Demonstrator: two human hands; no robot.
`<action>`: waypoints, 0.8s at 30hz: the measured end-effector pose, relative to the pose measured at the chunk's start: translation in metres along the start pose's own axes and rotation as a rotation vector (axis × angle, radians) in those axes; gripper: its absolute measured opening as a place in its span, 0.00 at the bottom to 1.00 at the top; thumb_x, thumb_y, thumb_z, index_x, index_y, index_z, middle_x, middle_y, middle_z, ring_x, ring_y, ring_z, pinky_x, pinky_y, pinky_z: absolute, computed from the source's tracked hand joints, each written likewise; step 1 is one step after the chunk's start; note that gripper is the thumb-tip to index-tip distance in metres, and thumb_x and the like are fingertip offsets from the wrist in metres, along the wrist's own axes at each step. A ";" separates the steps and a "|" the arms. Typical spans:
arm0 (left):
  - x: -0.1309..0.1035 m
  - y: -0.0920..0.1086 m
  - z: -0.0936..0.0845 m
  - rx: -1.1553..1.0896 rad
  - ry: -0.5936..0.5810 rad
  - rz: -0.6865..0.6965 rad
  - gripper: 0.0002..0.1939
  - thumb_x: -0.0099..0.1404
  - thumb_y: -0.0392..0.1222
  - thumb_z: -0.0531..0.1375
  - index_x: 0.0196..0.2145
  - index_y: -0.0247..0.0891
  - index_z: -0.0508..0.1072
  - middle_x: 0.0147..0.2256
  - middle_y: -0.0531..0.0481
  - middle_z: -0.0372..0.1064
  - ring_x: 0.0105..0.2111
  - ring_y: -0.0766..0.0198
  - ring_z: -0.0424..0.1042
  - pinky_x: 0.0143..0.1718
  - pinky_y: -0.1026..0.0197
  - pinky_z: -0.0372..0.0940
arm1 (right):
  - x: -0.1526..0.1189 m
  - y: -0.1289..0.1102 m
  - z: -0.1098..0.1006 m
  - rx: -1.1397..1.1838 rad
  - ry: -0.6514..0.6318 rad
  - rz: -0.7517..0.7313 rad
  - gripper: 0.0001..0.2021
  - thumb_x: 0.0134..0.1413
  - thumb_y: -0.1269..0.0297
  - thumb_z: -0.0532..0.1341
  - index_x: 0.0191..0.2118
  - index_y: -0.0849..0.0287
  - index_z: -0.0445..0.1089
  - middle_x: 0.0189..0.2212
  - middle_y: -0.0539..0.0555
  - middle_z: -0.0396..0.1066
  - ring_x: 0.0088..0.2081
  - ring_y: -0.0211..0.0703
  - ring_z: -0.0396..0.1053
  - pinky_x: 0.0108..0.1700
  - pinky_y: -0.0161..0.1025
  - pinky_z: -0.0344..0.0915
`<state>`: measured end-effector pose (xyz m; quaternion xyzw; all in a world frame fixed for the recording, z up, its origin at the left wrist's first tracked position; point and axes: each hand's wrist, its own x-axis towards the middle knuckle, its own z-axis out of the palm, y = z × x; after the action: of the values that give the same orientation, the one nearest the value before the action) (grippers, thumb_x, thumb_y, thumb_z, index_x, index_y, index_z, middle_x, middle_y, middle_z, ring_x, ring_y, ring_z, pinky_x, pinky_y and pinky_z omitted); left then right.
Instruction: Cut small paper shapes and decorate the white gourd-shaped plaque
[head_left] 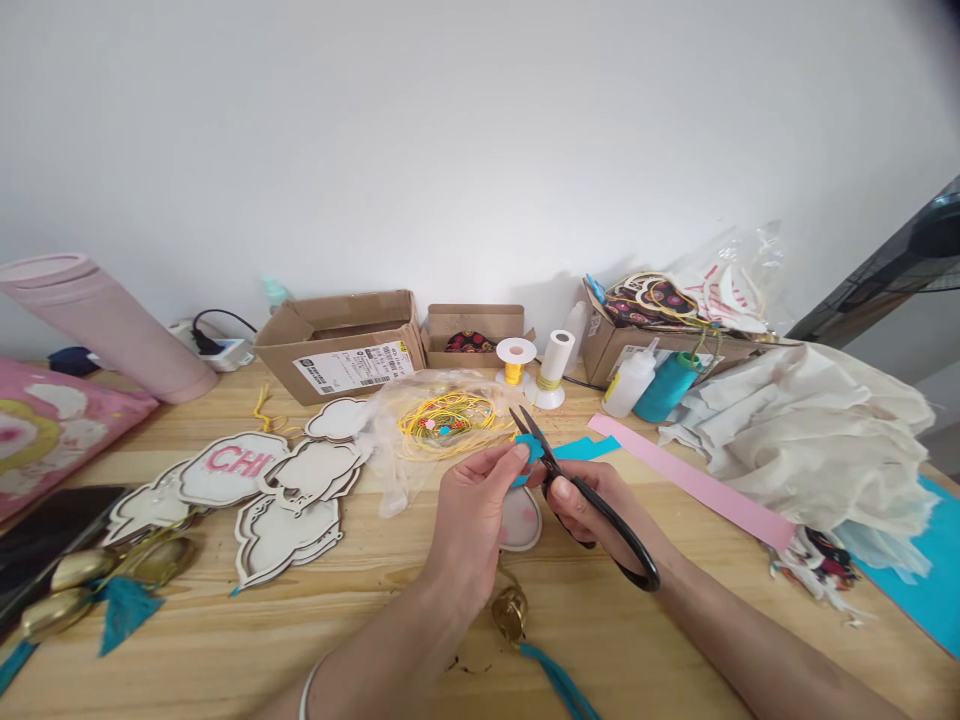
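Looks mid-cut from here, IMO. The left hand has its fingers pinched tight on a small blue piece, held up above the tabletop right by the scissors. The right hand has its fingers clamped round the black handles, blades spread w/ the blue stuff at them; can't tell exactly how deep the cut goes. So the trimming's underway, prob. not finished, b/c the piece is in hand & the blades aren't closed. A blue strip lies just beyond the right hand, and a longer pink strip is nearby, wide & straight-edged, so maybe more to cut. Below the hands, partly hidden, sits a pale plaque w/ a gold bell and blue tassel near it; that one looks mostly assembled, tho can't say if the blue bit's meant for it. Off left, the stacked cloud plaques appear to be waiting, approx. a handful, one lettered "CHI".
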<state>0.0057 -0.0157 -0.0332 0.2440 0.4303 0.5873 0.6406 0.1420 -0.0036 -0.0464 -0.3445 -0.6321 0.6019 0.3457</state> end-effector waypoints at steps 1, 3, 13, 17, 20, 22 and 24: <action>0.000 0.000 0.000 0.006 -0.001 0.006 0.06 0.50 0.41 0.65 0.26 0.36 0.77 0.24 0.51 0.74 0.28 0.67 0.71 0.35 0.66 0.62 | 0.000 -0.001 -0.001 -0.002 -0.004 -0.003 0.20 0.53 0.48 0.53 0.30 0.63 0.64 0.18 0.44 0.45 0.18 0.28 0.40 0.18 0.30 0.39; 0.001 0.000 -0.001 0.016 0.000 0.017 0.06 0.50 0.41 0.66 0.26 0.37 0.77 0.23 0.52 0.74 0.28 0.68 0.71 0.35 0.67 0.63 | -0.001 -0.002 -0.001 -0.006 -0.005 -0.009 0.20 0.53 0.48 0.53 0.29 0.63 0.64 0.18 0.44 0.45 0.18 0.28 0.40 0.18 0.30 0.39; 0.001 0.001 -0.002 0.065 0.005 0.017 0.07 0.49 0.42 0.66 0.26 0.37 0.77 0.23 0.51 0.74 0.28 0.68 0.71 0.33 0.68 0.63 | -0.002 -0.007 -0.003 -0.033 0.037 0.042 0.21 0.49 0.45 0.55 0.27 0.63 0.63 0.17 0.44 0.45 0.18 0.28 0.40 0.18 0.31 0.38; 0.002 0.002 -0.004 0.152 0.018 0.015 0.06 0.51 0.42 0.65 0.27 0.37 0.77 0.24 0.51 0.74 0.27 0.67 0.71 0.33 0.67 0.64 | -0.002 -0.010 -0.007 -0.059 0.037 0.051 0.22 0.48 0.44 0.56 0.28 0.63 0.64 0.16 0.43 0.43 0.17 0.27 0.39 0.18 0.31 0.37; 0.004 0.002 -0.006 0.225 0.006 0.019 0.08 0.51 0.43 0.64 0.28 0.37 0.78 0.25 0.50 0.74 0.28 0.66 0.71 0.32 0.65 0.64 | -0.002 -0.010 -0.014 -0.090 -0.027 0.043 0.22 0.50 0.45 0.55 0.28 0.64 0.65 0.15 0.42 0.43 0.16 0.27 0.40 0.18 0.31 0.37; 0.005 0.003 -0.007 0.250 0.004 0.022 0.08 0.50 0.43 0.65 0.28 0.37 0.78 0.25 0.50 0.74 0.28 0.65 0.71 0.32 0.65 0.64 | -0.003 -0.012 -0.018 -0.106 -0.074 0.040 0.22 0.50 0.46 0.55 0.31 0.65 0.66 0.15 0.42 0.44 0.16 0.27 0.41 0.18 0.31 0.38; 0.006 0.003 -0.008 0.262 -0.007 0.023 0.07 0.49 0.42 0.66 0.27 0.38 0.78 0.24 0.50 0.74 0.28 0.66 0.70 0.31 0.65 0.64 | -0.004 -0.015 -0.022 -0.128 -0.103 0.046 0.23 0.50 0.46 0.55 0.33 0.66 0.67 0.14 0.41 0.44 0.16 0.27 0.41 0.18 0.31 0.38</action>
<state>-0.0032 -0.0111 -0.0361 0.3326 0.4985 0.5324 0.5979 0.1627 0.0044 -0.0310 -0.3488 -0.6781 0.5850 0.2763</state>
